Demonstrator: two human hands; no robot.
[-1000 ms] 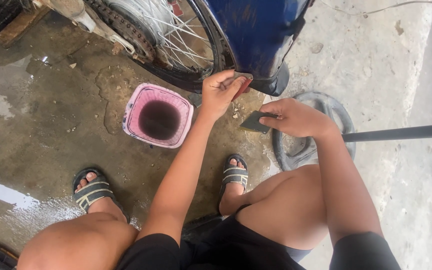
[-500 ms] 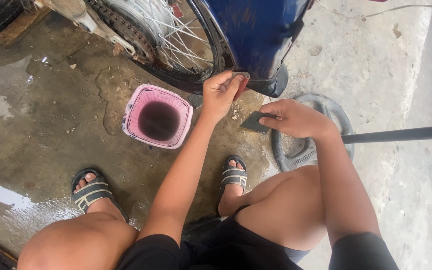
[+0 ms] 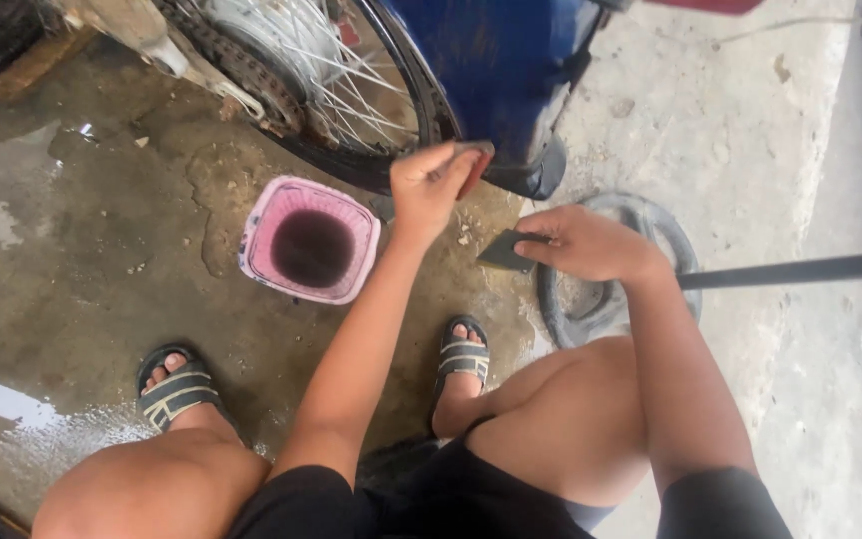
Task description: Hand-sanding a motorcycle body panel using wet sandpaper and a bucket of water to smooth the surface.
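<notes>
Little has shifted since the earlier frame: left hand [image 3: 433,188] keeps its grip closed on a small reddish block [image 3: 475,165] against the blue fender [image 3: 496,80], just above (and apart from) right hand [image 3: 591,245] pinching a dark flat patch [image 3: 504,252].

No packages, labels, signs or screens in view, at least none clearly discernible.

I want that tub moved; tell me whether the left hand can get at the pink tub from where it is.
Probably yes. The left hand grips a small reddish pad at the wheel rim, and the pink tub sits just beside its forearm with nothing between; the grip would need freeing first.
</notes>
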